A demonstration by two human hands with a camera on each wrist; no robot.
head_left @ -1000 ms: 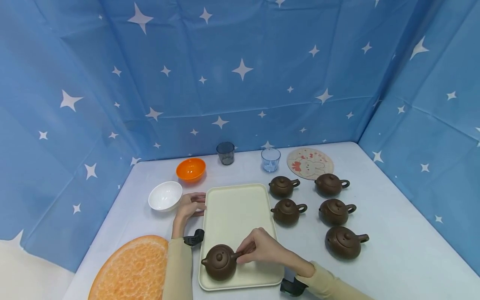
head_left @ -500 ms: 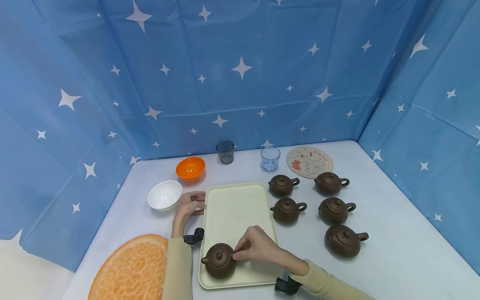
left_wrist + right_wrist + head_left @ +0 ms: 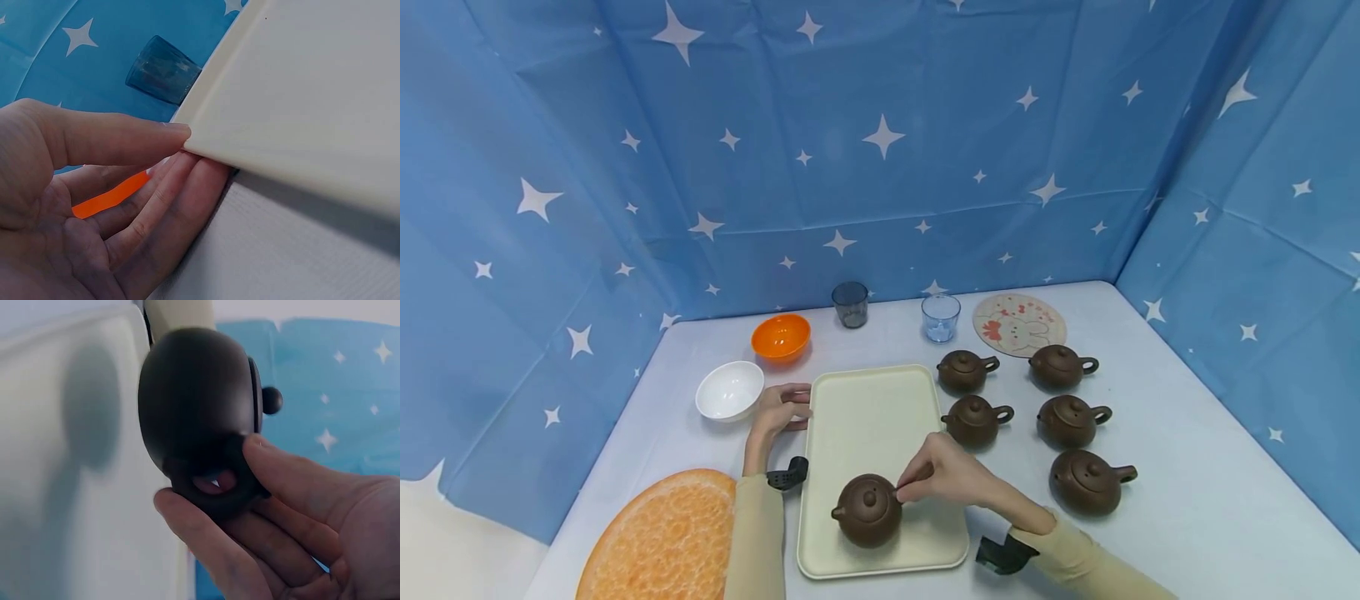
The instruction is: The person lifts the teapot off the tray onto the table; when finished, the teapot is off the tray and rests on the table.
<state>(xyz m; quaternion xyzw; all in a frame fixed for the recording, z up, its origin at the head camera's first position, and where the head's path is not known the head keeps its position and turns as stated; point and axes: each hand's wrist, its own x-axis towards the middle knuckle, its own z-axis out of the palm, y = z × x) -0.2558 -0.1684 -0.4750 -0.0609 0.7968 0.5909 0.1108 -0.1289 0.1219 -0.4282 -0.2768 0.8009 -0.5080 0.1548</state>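
Observation:
My right hand (image 3: 951,472) pinches the loop handle of a dark brown teapot (image 3: 867,515), its lid on and its spout pointing left. In the right wrist view the teapot (image 3: 194,400) hangs over the tray, its shadow falling apart from it. Beneath it lies a cream rectangular tray (image 3: 872,408). At the tray's left edge, my left hand (image 3: 779,408) holds the rim. The left wrist view has the thumb on top of the tray edge (image 3: 287,153) and the fingers (image 3: 203,181) under it.
Several more brown teapots (image 3: 973,421) stand right of the tray. A white bowl (image 3: 730,392) and an orange bowl (image 3: 781,338) are at the left. Behind are a grey glass (image 3: 850,305), a clear glass (image 3: 940,319) and a rabbit-patterned round mat (image 3: 1021,325). An orange round mat (image 3: 662,537) lies front left.
Over the last half second my right hand has carried the teapot to the right and slightly away from me over the tray. My left hand stays at the tray rim.

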